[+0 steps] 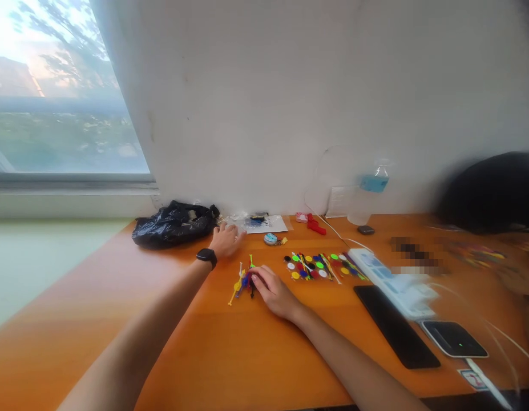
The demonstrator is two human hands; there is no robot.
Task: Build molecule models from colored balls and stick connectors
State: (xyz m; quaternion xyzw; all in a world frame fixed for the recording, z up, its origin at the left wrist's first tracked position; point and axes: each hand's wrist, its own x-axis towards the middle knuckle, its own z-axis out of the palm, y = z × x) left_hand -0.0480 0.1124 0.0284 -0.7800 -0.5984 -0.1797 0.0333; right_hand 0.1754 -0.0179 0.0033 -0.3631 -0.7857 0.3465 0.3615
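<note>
My left hand (225, 240), with a black watch (206, 257) on its wrist, reaches toward the back of the table. Its fingers are apart and slightly blurred, beside a clear plastic bag (236, 219). My right hand (273, 292) rests lower and nearer, its fingers curled onto a small cluster of coloured plastic pieces (238, 285). Yellow, white, green, blue and dark parts stick out of this cluster; the fingers hide some of it. To the right lie rows of round discs and thin sticks (311, 266) in many colours.
A black plastic bag (174, 225) lies at the back left. Behind the hands are a small round tin-like item (271, 239) and a red object (316, 225). A power strip (386, 279), black phone-like slab (395, 325), device (455, 338) and cables occupy the right, near another person's dark head (495, 191).
</note>
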